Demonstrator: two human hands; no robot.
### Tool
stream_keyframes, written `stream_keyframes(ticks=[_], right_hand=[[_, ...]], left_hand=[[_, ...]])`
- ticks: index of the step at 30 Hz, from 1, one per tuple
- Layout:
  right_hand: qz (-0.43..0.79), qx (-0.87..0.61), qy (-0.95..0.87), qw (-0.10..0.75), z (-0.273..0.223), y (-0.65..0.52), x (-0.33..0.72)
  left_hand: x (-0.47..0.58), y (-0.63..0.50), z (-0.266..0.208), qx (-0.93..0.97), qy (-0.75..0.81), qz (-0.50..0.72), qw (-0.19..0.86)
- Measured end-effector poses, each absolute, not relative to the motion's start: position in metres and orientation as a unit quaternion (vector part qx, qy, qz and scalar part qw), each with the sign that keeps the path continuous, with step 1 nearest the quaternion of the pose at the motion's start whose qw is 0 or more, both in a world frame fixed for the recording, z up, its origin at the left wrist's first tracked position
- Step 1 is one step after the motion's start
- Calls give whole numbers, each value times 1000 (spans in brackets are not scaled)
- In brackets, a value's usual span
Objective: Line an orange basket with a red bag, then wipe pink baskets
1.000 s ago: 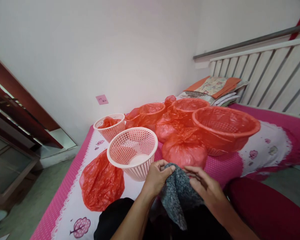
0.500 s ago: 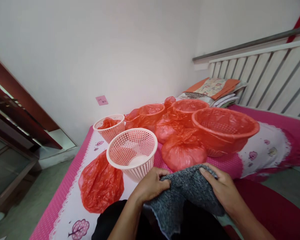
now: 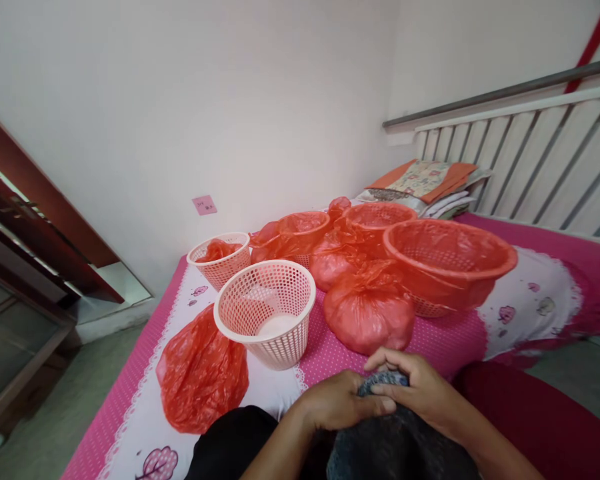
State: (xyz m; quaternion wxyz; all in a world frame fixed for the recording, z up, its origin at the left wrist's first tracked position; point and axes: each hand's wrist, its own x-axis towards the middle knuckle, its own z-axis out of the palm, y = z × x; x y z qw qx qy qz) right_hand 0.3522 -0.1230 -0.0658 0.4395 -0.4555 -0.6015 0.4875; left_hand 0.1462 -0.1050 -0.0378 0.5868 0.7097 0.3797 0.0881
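1. You face one white wall [image 3: 255,100], with one white slatted panel [image 3: 535,160] far right.
2. One pink-and-white cover [image 3: 330,357] lies below.
3. Five baskets: two pale baskets [image 3: 280,349] left, three red-lined baskets [image 3: 450,291] right.
4. At least three red bags [image 3: 203,377]: one near left, two central.
5. One grey cloth [image 3: 360,445], near you; your left hand [image 3: 335,401] and right hand [image 3: 425,385] grip it, fingers curled.

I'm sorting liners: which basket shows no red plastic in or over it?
The pale pink basket nearest the left hand. The pale one behind it has red plastic inside; the other three are covered in it.
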Motion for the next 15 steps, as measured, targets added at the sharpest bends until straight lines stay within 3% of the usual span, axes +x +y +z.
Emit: stream_keyframes(ticks=[5, 8, 15], right_hand=[[656, -315, -539, 425, -83, -123, 349], [743, -270, -447, 419, -101, -130, 345], [699, -313, -278, 580, -112, -118, 358]], left_hand=[[129, -103, -25, 566, 363, 170, 720], [116, -99, -18, 507, 350, 266, 742], [106, -96, -16, 533, 319, 301, 724]])
